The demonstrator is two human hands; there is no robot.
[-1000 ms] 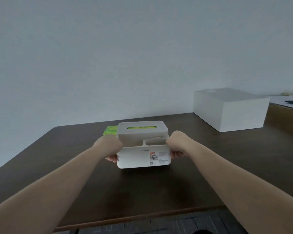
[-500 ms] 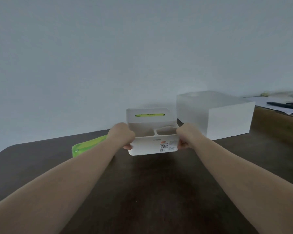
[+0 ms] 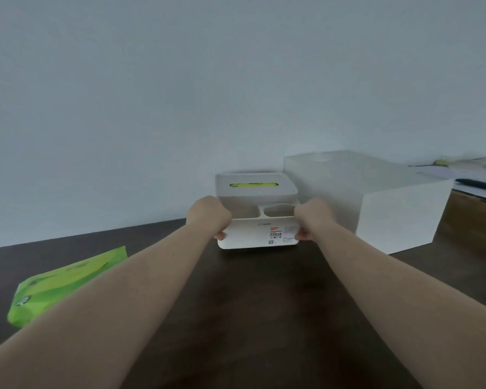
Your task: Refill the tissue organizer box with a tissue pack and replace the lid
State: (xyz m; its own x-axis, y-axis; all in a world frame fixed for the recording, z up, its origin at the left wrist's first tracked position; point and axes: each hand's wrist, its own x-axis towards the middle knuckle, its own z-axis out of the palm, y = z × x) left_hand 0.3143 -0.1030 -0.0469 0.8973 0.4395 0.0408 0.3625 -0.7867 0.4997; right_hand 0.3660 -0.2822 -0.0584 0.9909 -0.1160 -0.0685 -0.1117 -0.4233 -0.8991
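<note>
The white tissue organizer box stands far out on the dark table, close to the wall. Its lid is on, and green shows through the slot. Two empty front compartments face me, with a printed label below them. My left hand grips the box's left side and my right hand grips its right side. A green tissue pack lies on the table at the left, partly behind my left forearm.
A large white box stands just right of the organizer, almost touching it. Behind it, a lighter surface at the right edge carries papers and dark pens. A pale wall rises behind the table.
Both hands have carried the organizer away from me toward the wall and nearer the large white box. The green pack, first behind the organizer, now lies well to its left.
</note>
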